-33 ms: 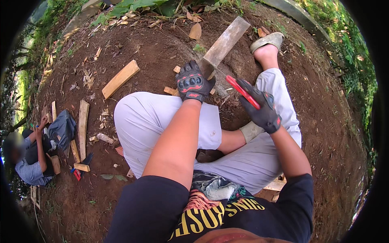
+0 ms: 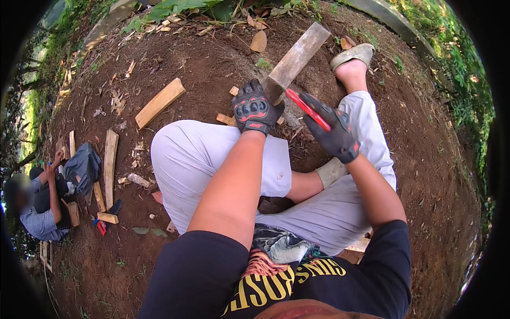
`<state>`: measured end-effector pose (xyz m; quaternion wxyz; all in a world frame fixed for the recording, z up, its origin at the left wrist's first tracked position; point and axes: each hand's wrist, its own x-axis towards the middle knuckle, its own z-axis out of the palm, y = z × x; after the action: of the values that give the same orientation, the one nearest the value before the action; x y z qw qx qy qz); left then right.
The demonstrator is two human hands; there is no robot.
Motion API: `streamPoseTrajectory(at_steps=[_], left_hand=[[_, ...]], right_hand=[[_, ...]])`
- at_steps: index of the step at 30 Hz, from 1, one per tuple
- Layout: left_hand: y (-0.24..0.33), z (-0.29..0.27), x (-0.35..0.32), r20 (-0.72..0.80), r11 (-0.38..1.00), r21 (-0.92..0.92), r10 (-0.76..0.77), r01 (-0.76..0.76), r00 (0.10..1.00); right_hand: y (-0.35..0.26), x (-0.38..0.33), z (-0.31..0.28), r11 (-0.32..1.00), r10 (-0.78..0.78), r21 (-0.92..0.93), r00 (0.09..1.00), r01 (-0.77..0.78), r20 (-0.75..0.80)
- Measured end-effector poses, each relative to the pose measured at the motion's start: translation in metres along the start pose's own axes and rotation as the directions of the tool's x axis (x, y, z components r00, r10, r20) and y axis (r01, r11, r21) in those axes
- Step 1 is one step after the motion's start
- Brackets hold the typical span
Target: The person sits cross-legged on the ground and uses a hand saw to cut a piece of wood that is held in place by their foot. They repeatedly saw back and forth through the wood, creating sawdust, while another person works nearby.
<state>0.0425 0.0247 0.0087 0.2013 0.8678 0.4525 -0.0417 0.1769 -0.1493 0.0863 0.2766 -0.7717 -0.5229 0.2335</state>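
Nothing has shifted since the earlier frame. Right hand [image 2: 336, 134] is clamped on a red-handled tool [image 2: 307, 109]; just left, the left hand [image 2: 255, 109] grips the plank [image 2: 297, 56], whose long axis slants away up-right beyond both grips.

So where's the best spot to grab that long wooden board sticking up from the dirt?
Probably the near, lower end of the wooden board, coming from the person's own side. It leans up and away, so the far end is out of easy reach. The gloved left hand already grips that lower end. The right hand holds a red-handled tool beside it, so stay left of that.
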Motion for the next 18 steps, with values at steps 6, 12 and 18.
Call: streamPoseTrajectory(at_steps=[6,12,18], left_hand=[[-0.012,0.016,0.006,-0.072,0.999,0.034,0.025,-0.022,0.997],[-0.002,0.006,-0.002,-0.043,0.999,0.020,-0.025,0.026,0.999],[0.034,0.010,-0.030,0.000,0.999,0.035,-0.032,0.032,0.999]], right_hand=[[-0.006,0.061,0.031,0.972,-0.102,0.207,0.993,0.114,-0.067],[-0.016,-0.069,-0.072,0.942,0.335,-0.044,0.918,-0.334,0.211],[-0.028,-0.161,-0.126,0.976,0.219,-0.023,0.974,-0.218,0.057]])
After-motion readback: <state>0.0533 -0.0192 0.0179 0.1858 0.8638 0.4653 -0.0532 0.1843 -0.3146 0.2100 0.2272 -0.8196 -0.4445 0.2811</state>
